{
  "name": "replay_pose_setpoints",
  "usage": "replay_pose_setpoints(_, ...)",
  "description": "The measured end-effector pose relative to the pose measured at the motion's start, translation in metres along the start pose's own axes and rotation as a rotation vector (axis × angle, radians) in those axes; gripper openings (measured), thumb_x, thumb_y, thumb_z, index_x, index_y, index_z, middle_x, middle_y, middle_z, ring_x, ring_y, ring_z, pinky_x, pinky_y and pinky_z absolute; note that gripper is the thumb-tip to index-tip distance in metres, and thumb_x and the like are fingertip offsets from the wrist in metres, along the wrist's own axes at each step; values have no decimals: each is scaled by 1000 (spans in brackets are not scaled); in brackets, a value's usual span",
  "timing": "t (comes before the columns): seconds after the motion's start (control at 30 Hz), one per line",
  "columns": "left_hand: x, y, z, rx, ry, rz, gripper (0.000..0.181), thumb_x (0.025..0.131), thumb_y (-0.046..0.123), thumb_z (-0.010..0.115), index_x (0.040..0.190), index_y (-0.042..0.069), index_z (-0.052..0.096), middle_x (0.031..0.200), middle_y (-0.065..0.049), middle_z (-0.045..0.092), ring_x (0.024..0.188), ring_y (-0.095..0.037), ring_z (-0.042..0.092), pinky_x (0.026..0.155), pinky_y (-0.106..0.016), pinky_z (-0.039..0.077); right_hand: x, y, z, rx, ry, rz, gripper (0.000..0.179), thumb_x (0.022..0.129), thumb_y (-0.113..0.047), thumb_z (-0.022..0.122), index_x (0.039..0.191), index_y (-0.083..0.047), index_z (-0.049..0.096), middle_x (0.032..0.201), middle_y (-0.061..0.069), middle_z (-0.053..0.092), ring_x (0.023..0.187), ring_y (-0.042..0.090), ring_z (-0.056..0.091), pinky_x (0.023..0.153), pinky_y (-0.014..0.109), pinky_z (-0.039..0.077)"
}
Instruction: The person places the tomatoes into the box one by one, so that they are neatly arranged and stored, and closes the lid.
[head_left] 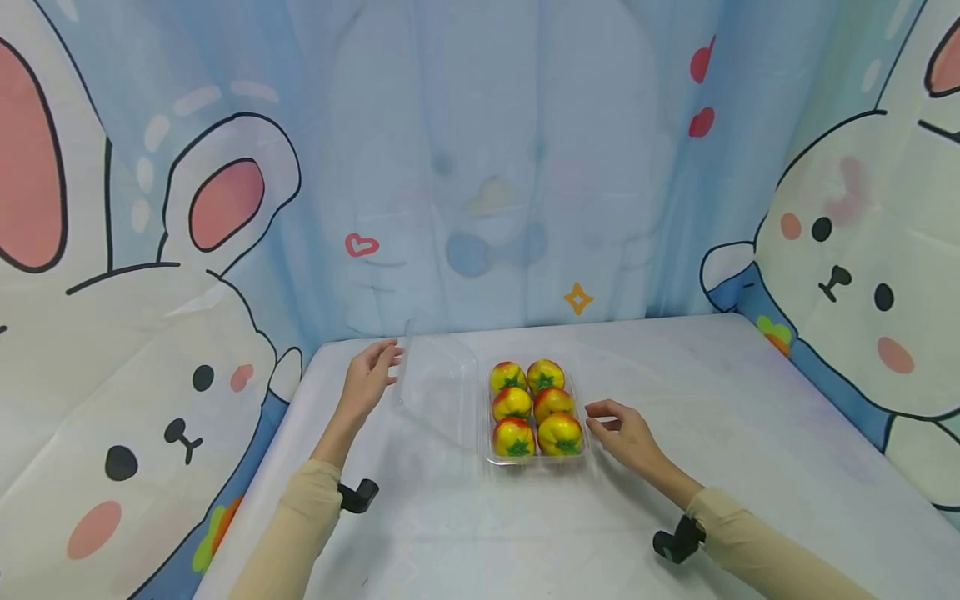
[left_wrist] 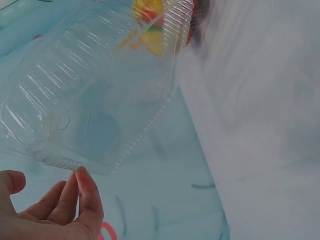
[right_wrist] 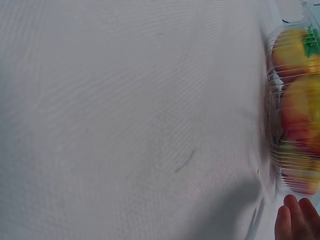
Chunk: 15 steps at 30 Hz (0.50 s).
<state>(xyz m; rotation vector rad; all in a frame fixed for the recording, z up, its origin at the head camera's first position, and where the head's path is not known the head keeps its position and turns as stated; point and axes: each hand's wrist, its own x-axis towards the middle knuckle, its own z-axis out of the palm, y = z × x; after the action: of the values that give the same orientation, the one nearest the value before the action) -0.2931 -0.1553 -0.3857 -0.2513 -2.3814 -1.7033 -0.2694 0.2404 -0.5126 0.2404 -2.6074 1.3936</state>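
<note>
A clear plastic clamshell box [head_left: 500, 459] stands on the table, its transparent lid [head_left: 437, 379] swung out to the left and tilted up. Several yellow-and-red fruits [head_left: 559, 433] with green leafy tops, persimmon-like, fill the base in two columns. At the lid's far left edge is my left hand [head_left: 369, 377]; in the left wrist view its fingertips [left_wrist: 82, 175] touch the lid's rim from outside, while the thumb stays apart. My right hand [head_left: 621, 431] hovers just right of the box with loosely bent fingers and nothing in them. Only its fingertips [right_wrist: 295, 212] show in the right wrist view.
A white cloth covers the table [head_left: 450, 542]. Behind it hangs a light blue curtain [head_left: 487, 167] printed with rabbits and hearts. Black wrist cameras sit on the left wrist [head_left: 358, 496] and the right wrist [head_left: 678, 540].
</note>
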Motion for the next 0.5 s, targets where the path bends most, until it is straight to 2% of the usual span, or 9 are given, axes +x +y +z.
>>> replay_pose_setpoints(0.07,7,-6,3,-38,3,5,42,106,23,42,136,-3,54,128,-21,62,117,-32,58,87,-36,55,1,0,-1,-6,9,-10,26,96,-8,61,118,5,63,116,24,64,93,34,65,72,34,58)
replay_pose_setpoints(0.2,10,0,9,-139,21,-10,40,106,18,41,133,-8,54,127,-26,61,116,-35,58,81,-31,57,1,0,-1,-13,24,-35,24,95,-6,62,117,5,63,113,24,66,93,34,64,73,37,58)
replay_pose_setpoints(0.3,12,3,14,-210,27,-45,41,106,17,39,133,-10,53,128,-27,59,116,-37,58,77,-27,56,0,1,-1,-13,26,-40,24,95,-6,63,116,5,63,113,24,66,93,34,64,74,37,57)
replay_pose_setpoints(0.5,12,10,23,-303,19,-114,43,107,22,37,138,-6,49,132,-25,56,119,-38,58,82,-33,57,0,3,0,-8,25,-33,24,95,-7,63,117,4,64,113,23,66,95,33,65,77,36,57)
